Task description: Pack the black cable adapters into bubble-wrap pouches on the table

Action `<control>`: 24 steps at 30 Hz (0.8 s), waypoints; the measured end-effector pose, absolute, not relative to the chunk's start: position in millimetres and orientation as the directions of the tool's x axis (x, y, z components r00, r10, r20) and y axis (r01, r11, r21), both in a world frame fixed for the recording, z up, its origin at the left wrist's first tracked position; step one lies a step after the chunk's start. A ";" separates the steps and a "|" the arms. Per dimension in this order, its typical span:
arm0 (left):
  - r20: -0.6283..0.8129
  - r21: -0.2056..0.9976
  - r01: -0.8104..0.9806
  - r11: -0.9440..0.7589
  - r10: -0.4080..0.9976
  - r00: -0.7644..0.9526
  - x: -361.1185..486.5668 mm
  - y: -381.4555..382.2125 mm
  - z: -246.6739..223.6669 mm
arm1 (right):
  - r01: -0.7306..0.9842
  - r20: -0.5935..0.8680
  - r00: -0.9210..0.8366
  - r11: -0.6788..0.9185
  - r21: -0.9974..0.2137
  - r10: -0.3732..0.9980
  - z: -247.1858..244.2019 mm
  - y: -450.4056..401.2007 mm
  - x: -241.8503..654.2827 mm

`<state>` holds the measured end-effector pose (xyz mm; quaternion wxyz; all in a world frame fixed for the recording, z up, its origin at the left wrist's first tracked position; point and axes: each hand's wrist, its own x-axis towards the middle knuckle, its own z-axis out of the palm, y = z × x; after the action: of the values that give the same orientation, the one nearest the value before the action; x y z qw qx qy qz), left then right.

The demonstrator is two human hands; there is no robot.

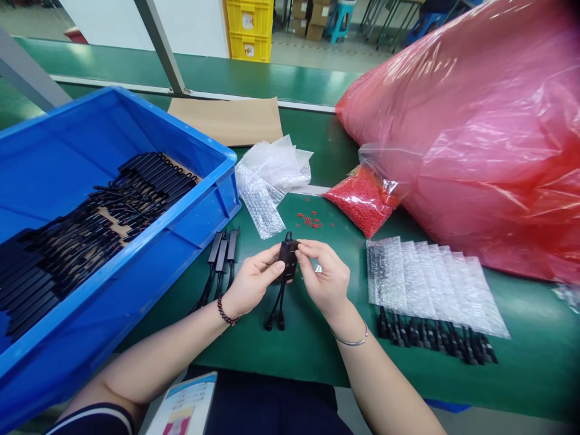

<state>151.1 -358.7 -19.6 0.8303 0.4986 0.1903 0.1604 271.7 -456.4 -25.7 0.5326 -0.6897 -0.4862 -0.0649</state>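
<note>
Between my two hands I hold a small black box with cables (288,258), upright above the table, its two plugs hanging below. My left hand (254,277) grips its left side with the thumb across the front. On its right edge, the thumb and index finger of my right hand (325,272) pinch near the top; whether they hold anything small there is hidden. Several loose black boxes with cables (221,255) lie left of my left hand. Small red rings (312,220) are scattered on the table beyond my hands, beside a pile of bubble-wrap sleeves (272,172).
A blue crate (199,211) full of black cabled boxes stands at left. On the right lies a row of bubble sleeves with plugs sticking out (430,281). Behind it are a bag of red rings (365,199) and a big pink bag (475,133). Brown cardboard (226,121) lies farther back.
</note>
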 end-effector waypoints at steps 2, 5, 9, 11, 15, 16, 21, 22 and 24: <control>-0.144 0.898 -0.079 0.432 0.460 0.876 151.0 -358.6 -19.7 | 0.743 0.610 0.525 0.030 -0.669 0.593 -27.2 -456.7 270.3; -0.130 0.903 -0.084 0.421 0.455 0.881 150.8 -358.7 -20.2 | 0.755 0.618 0.521 0.019 -0.655 0.588 -29.0 -457.6 268.5; -0.115 0.883 -0.115 0.454 0.448 0.887 150.7 -359.7 -21.5 | 0.780 0.650 0.503 0.025 -0.625 0.569 -28.9 -458.1 267.1; -0.112 0.872 -0.130 0.473 0.451 0.885 150.7 -360.5 -21.9 | 0.786 0.661 0.502 0.024 -0.617 0.558 -28.2 -457.8 266.8; -0.125 0.864 -0.131 0.487 0.459 0.880 150.6 -361.8 -21.4 | 0.791 0.663 0.503 0.013 -0.611 0.555 -27.5 -457.2 266.8; -0.126 0.867 -0.130 0.480 0.464 0.877 150.6 -362.0 -21.2 | 0.792 0.663 0.501 0.014 -0.611 0.556 -27.6 -457.1 266.7; -0.092 0.909 -0.135 0.395 0.504 0.859 150.8 -361.6 -21.2 | 0.772 0.645 0.510 0.028 -0.635 0.570 -27.2 -457.5 265.1; -0.085 0.911 -0.140 0.389 0.508 0.857 150.9 -361.6 -21.4 | 0.768 0.644 0.510 0.035 -0.639 0.570 -27.0 -457.6 264.6; -0.080 0.903 -0.153 0.401 0.508 0.858 151.3 -361.8 -22.0 | 0.760 0.640 0.519 0.037 -0.649 0.566 -26.9 -457.7 263.7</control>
<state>151.3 -361.8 -22.0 0.8187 0.5085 0.1744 0.2020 263.7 -457.7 -26.9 0.5350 -0.6880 -0.4819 -0.0908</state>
